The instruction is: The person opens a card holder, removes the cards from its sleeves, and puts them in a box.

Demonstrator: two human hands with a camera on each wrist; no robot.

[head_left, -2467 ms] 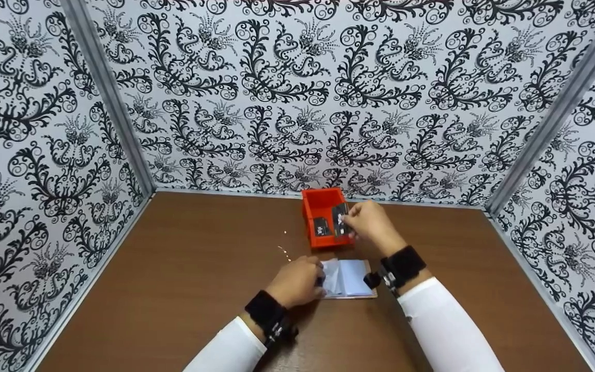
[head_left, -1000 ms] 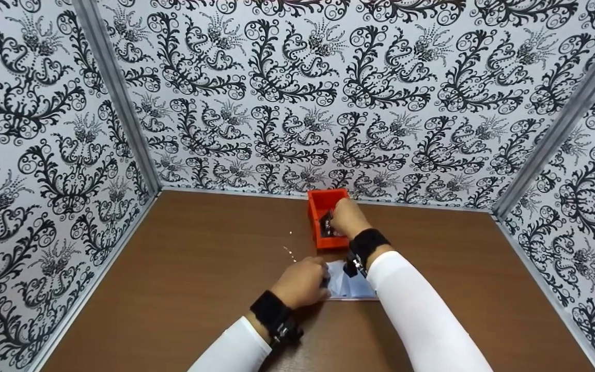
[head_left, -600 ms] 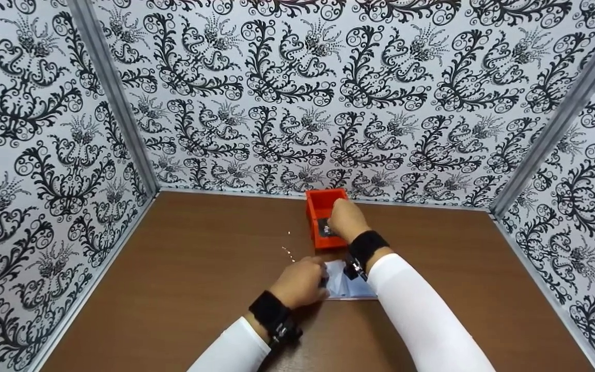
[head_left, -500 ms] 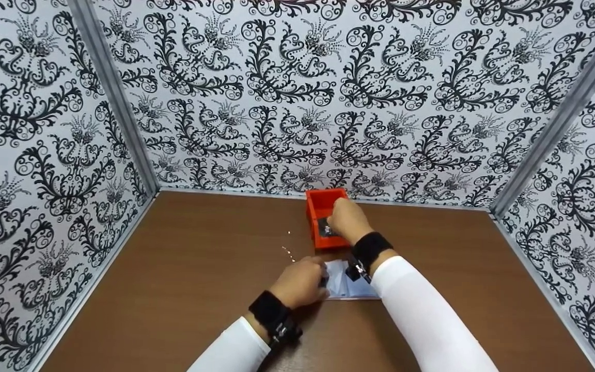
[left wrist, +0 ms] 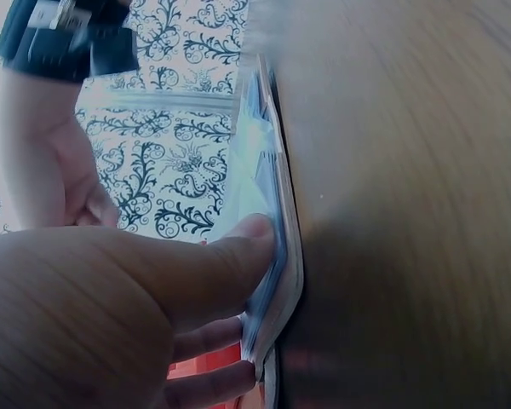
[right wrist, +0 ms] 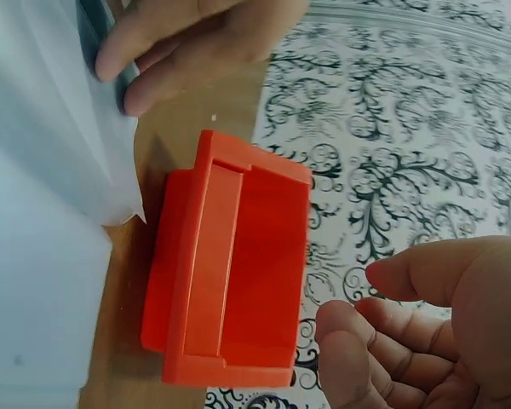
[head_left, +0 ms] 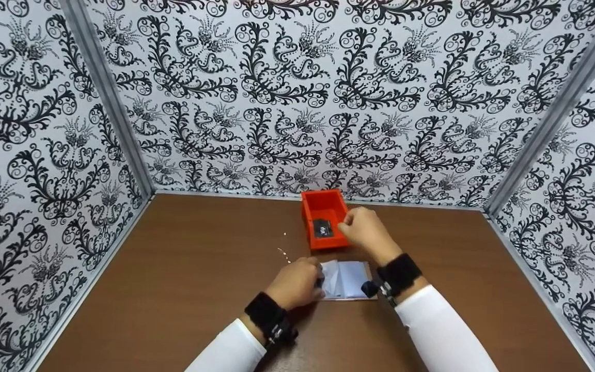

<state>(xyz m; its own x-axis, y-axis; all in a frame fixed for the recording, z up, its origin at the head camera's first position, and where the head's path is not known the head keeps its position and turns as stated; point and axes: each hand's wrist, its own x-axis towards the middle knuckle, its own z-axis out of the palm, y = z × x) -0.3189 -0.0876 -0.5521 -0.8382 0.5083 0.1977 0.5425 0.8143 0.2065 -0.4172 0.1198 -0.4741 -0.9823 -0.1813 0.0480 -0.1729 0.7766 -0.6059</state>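
Observation:
My left hand [head_left: 296, 283] holds the left side of an opened card holder [head_left: 354, 279] with pale plastic sleeves and a tan cover. In the left wrist view, its thumb presses on the sleeves of the card holder [left wrist: 272, 192], and other fingertips reach the edge. My right hand [head_left: 369, 231] hovers at the right side of a red bin [head_left: 329, 243]. Its fingers are loosely bent with nothing between them, as the right wrist view of the hand [right wrist: 409, 332] shows. Inside the bin, towards its front, lies a black card [head_left: 322, 228] with white print.
The brown table [head_left: 199, 258] meets patterned walls [head_left: 277, 103] at the back and sides. The bin stands near the back wall, just behind the card holder. Small pale specks [head_left: 284, 253] mark the table left of the bin.
Earlier the right hand held a black card over the bin, then reached inside. Now it has drawn back rightward without the card. The left hand has stayed on the card holder.

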